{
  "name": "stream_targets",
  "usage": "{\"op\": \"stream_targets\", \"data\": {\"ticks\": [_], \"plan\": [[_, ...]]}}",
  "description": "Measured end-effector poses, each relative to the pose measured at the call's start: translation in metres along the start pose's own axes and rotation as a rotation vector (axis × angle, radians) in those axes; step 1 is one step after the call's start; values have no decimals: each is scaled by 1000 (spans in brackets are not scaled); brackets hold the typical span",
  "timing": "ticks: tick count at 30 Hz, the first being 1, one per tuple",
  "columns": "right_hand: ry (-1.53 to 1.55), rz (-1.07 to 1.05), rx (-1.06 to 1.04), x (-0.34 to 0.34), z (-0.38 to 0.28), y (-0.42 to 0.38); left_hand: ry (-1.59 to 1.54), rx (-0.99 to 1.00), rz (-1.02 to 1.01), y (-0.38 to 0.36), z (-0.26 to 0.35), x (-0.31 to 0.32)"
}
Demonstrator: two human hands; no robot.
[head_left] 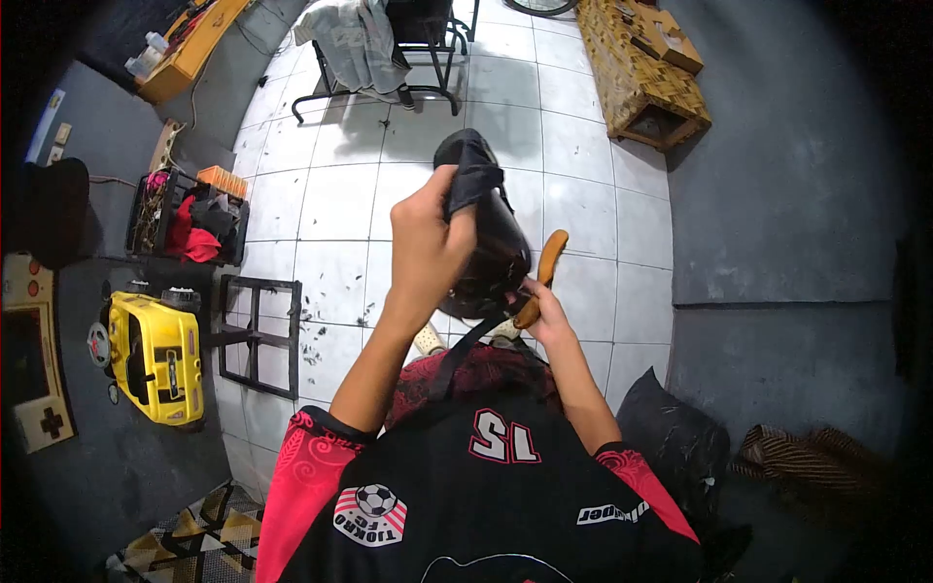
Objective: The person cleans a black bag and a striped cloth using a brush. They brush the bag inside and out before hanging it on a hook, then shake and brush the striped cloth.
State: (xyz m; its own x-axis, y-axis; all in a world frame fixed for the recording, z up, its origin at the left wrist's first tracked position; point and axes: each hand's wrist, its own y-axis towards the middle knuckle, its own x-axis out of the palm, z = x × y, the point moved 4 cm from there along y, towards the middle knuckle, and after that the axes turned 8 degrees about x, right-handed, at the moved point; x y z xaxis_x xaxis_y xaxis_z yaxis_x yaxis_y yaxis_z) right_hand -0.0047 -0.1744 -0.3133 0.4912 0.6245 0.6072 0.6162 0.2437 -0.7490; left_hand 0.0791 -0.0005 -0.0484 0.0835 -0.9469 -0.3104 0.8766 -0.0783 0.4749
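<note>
In the middle of the head view is a glossy black object point(494, 248), held up above the tiled floor. My left hand point(426, 243) is closed on a black cloth point(473, 173) at its upper end, thumb and fingers pressed together. Lower down on the right, my right hand point(549, 313) is wrapped round the object's lower end, beside a curved orange-brown handle point(552, 257). A black strap point(457, 360) runs down from the object towards my lap. Some fingertips of the right hand are hidden.
A black metal frame point(258, 335) and a yellow toy car point(160, 360) are at left, below a crate point(228, 228) of cloths. A chair draped with a grey cloth point(350, 44) stands ahead. At upper right is a patterned box bench point(632, 83); a black cushion point(671, 428) lies lower right.
</note>
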Motion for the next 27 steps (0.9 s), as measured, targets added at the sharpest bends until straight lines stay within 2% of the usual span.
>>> {"op": "stream_targets", "data": {"ticks": [2, 6, 8, 10, 13, 15, 16, 17, 18, 21, 22, 24, 25, 27], "plan": [[-65, -66, 106, 0, 7, -7, 51, -8, -10, 1, -6, -6], [-444, 114, -146, 20, -2, -31, 241, -9, -136, -16, -38, -8], [-364, -4, -157, 41, -8, -47, 283, -9, -235, -32, -53, -2], [-222, -146, -139, 78, -17, -78, 153, -183, -325, -55, -73, 9], [-271, -433, -212, 124, -27, -114, -96, -241, -524, -82, -91, 27], [-377, -501, -298, 145, -28, -128, -318, -226, -630, -92, -87, 37], [-431, -534, -342, 154, -30, -136, -460, -268, -557, -100, -81, 36], [-562, -582, -367, 165, -34, -145, -465, -321, -598, -109, -87, 38], [-681, -563, -377, 172, -39, -147, -470, -373, -643, -114, -88, 40], [-1059, -452, -455, 180, -54, -141, -777, -456, -596, -115, -67, 44], [-1433, -227, -516, 181, -63, -142, -828, -585, -572, -119, -71, 45], [-1932, 56, -636, 177, -71, -136, -918, -840, -509, -121, -79, 45], [-1825, 81, -692, 165, -70, -128, -900, -868, -512, -120, -81, 41], [-1615, 123, -787, 137, -61, -111, -1001, -933, -394, -121, -83, 39]]}}
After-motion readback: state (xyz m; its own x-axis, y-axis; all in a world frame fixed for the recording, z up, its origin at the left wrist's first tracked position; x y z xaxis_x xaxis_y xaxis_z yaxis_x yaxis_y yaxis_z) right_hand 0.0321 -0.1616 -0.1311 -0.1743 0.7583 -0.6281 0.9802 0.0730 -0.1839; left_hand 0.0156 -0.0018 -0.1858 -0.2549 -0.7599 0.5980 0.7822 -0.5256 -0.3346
